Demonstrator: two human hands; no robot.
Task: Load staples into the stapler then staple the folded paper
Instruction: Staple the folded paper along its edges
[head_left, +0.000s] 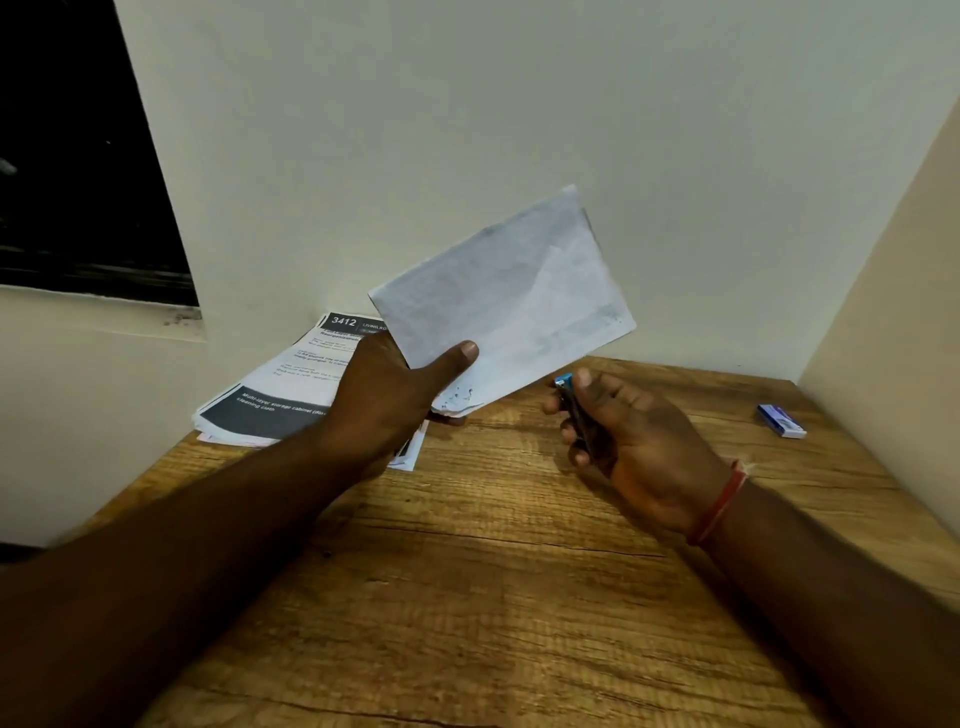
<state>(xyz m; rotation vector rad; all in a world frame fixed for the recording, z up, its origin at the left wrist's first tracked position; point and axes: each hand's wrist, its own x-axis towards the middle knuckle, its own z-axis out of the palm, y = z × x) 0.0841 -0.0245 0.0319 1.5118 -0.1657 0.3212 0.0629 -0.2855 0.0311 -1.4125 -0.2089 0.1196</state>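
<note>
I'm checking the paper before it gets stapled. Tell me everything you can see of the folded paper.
The folded paper is white, with faint print showing through and soft creases. It is held above the wooden table, tilted, its far corner raised highest. The left hand pinches its lower near corner, thumb on the front face.

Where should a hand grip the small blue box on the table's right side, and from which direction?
Probably best to pinch the blue box across its narrow width, coming from above. It lies flat and alone on the table, so fingers can drop along both long edges. The right hand, nearest it, holds the stapler.
</note>
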